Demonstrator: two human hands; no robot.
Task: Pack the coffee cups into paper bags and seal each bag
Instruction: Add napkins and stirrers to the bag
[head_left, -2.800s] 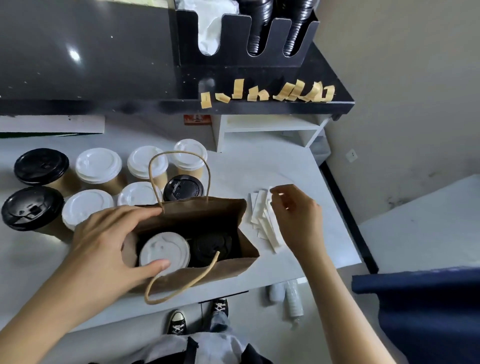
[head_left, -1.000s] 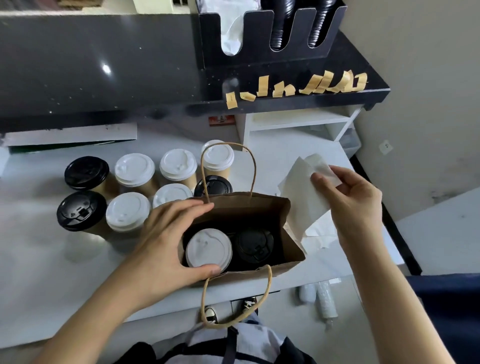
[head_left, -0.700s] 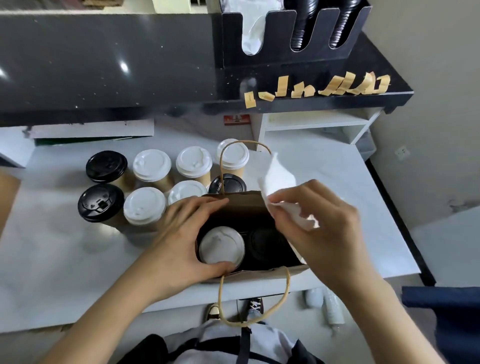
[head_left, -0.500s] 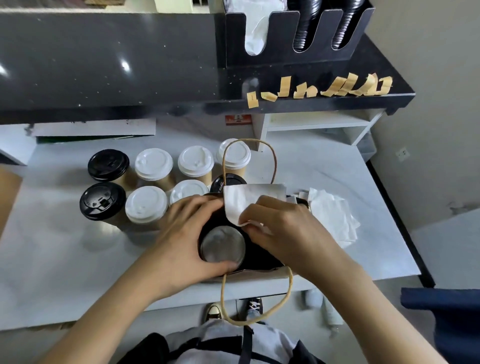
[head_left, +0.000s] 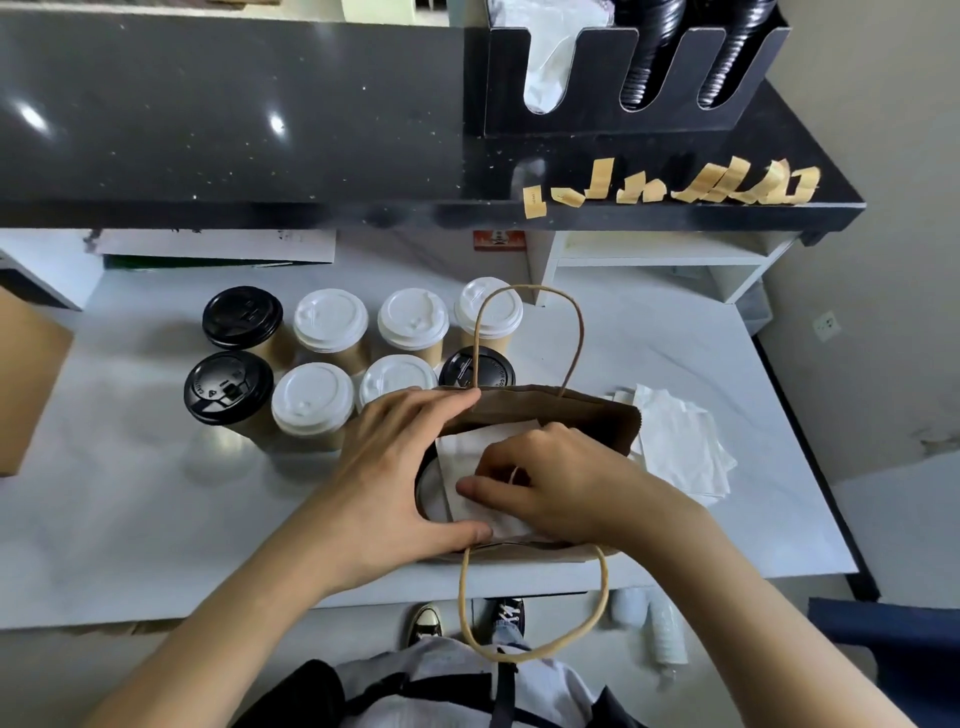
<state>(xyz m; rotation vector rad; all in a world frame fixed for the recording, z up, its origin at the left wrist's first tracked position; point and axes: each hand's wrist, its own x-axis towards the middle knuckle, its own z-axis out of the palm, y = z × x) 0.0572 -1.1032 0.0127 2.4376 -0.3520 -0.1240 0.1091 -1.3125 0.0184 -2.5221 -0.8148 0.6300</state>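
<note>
On the white table (head_left: 130, 519), to the left, eight lidded coffee cups (head_left: 311, 400) stand in two rows of four: three with black lids, five with white. My left hand (head_left: 395, 467) spreads its fingers around the left rim of the brown paper bag (head_left: 587, 415), its grip wide and holding the mouth open. A second ago my right hand (head_left: 566, 488) was lifting a white napkin (head_left: 467, 447) from beside the bag; now that napkin lies inside, over the cups there, and my right fingers, curled, press and pinch it down. Only the dark edge of one cup shows under it. I judge this bag is filled and sealing comes next. Right of the bag sits one loose stack of napkins (head_left: 680, 447). On the black shelf (head_left: 260, 130) above, roughly nine tan tape strips (head_left: 670, 187) wait.
</note>
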